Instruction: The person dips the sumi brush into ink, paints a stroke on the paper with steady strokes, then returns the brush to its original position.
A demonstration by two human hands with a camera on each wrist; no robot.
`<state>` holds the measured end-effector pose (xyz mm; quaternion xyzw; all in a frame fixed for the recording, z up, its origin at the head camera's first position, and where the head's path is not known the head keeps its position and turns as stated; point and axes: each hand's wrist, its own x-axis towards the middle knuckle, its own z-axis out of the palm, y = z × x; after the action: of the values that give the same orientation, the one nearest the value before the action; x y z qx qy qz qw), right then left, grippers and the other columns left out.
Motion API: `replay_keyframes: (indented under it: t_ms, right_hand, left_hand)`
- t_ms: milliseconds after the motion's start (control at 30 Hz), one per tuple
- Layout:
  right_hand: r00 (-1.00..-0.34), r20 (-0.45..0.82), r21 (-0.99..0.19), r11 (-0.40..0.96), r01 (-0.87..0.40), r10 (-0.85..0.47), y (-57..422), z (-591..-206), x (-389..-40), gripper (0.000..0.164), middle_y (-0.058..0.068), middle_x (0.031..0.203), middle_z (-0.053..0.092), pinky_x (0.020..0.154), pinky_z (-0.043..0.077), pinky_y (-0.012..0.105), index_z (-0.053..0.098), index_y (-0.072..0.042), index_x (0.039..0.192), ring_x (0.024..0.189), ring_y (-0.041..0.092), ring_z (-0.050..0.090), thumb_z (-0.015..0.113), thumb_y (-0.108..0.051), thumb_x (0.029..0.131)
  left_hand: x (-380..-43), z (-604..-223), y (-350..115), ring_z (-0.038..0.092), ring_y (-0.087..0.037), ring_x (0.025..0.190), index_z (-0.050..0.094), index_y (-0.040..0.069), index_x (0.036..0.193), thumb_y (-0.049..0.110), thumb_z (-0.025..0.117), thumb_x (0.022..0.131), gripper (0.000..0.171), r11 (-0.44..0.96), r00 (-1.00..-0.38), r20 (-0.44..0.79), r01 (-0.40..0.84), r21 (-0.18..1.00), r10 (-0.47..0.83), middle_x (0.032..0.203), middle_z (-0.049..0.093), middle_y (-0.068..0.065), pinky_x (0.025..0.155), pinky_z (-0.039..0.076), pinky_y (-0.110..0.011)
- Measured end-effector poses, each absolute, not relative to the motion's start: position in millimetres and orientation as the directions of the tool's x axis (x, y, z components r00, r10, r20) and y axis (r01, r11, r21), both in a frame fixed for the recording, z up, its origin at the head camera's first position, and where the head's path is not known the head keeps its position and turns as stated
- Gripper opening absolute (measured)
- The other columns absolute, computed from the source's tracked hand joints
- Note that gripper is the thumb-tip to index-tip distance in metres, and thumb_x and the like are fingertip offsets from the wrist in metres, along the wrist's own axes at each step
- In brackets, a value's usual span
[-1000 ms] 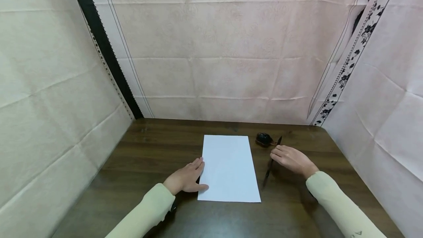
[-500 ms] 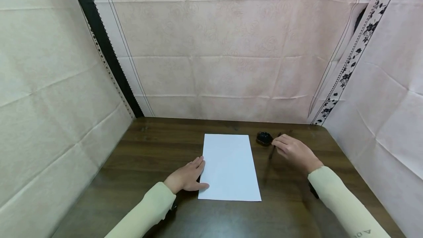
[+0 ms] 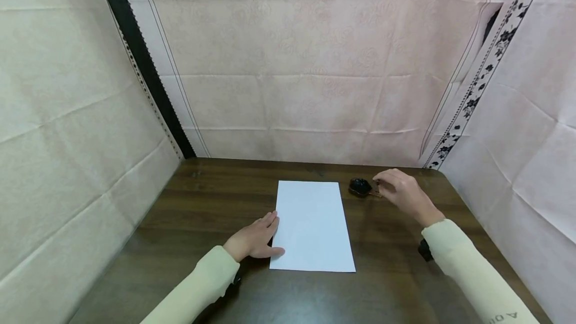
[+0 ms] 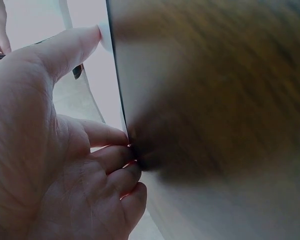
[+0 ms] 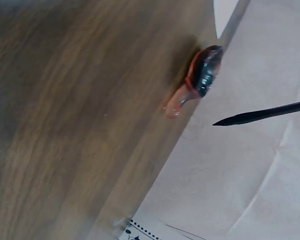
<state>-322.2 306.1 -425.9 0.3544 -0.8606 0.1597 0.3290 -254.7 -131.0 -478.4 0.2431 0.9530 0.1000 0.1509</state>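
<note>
A blank white sheet of paper lies on the table. My left hand rests on its left edge, thumb spread from the fingers, also in the left wrist view. To the right of the sheet, my right hand pinches a black brush with a pointed dark tip. The head view mostly hides this brush behind the fingers. Beside the right hand sits a small dish with a glossy black inside and a reddish-brown handle. In the right wrist view the brush tip stands apart from the dish.
The dark wooden table ends at a pale cloth backdrop. Cloth walls also stand at the left and right. A black strip runs down the left corner.
My right hand has moved away from me, up beside the dish's handle, and the brush has gone from plainly visible to mostly hidden. The left hand and the paper stay put.
</note>
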Motion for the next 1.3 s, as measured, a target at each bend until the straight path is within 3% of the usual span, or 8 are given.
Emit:
replay_keyframes:
  t_ms: [267,600,833,1300]
  right_hand:
    - [-0.594,0.727,-0.219,0.705,-0.675,-0.344,305.6,-408.9,-323.3,0.025,0.005,0.094,0.078,0.07,0.055,0.012,0.078,-0.008,0.101,0.078,0.015,0.072,0.079,0.011,0.085]
    - [-0.748,0.644,-0.459,0.702,-0.544,-0.159,309.6,-387.0,-321.2,0.018,0.008,0.098,0.081,0.075,0.049,0.002,0.079,-0.013,0.105,0.085,-0.016,0.063,0.079,-0.001,0.092]
    - [-0.783,0.615,-0.521,0.699,-0.491,-0.092,311.5,-379.1,-322.5,0.011,0.011,0.096,0.081,0.068,0.049,0.004,0.078,-0.011,0.106,0.081,-0.016,0.064,0.075,-0.008,0.096]
    - [-0.824,0.566,-0.601,0.675,-0.428,-0.019,300.8,-375.4,-336.1,0.014,0.013,0.101,0.079,0.073,0.049,0.003,0.077,-0.009,0.111,0.081,-0.013,0.063,0.073,-0.016,0.1]
  left_hand:
    - [-254.5,-476.7,-130.4,0.022,-0.031,0.165,0.031,0.0,0.164,0.056,0.068,0.098,0.095,0.862,-0.835,-0.244,0.432,0.265,0.493,0.177,0.023,-0.016,0.132,0.028,-0.048]
    - [-253.9,-474.9,-129.4,0.021,-0.031,0.165,0.03,-0.001,0.164,0.056,0.067,0.098,0.095,0.864,-0.834,-0.255,0.427,0.266,0.49,0.177,0.022,-0.016,0.133,0.027,-0.047]
    - [-254.6,-476.4,-129.1,0.021,-0.03,0.165,0.03,0.0,0.165,0.057,0.067,0.098,0.095,0.871,-0.839,-0.257,0.421,0.252,0.48,0.177,0.021,-0.015,0.133,0.027,-0.047]
    - [-256.3,-476.2,-131.3,0.019,-0.03,0.166,0.027,-0.002,0.165,0.056,0.064,0.101,0.094,0.86,-0.824,-0.27,0.432,0.271,0.499,0.178,0.018,-0.016,0.133,0.026,-0.047]
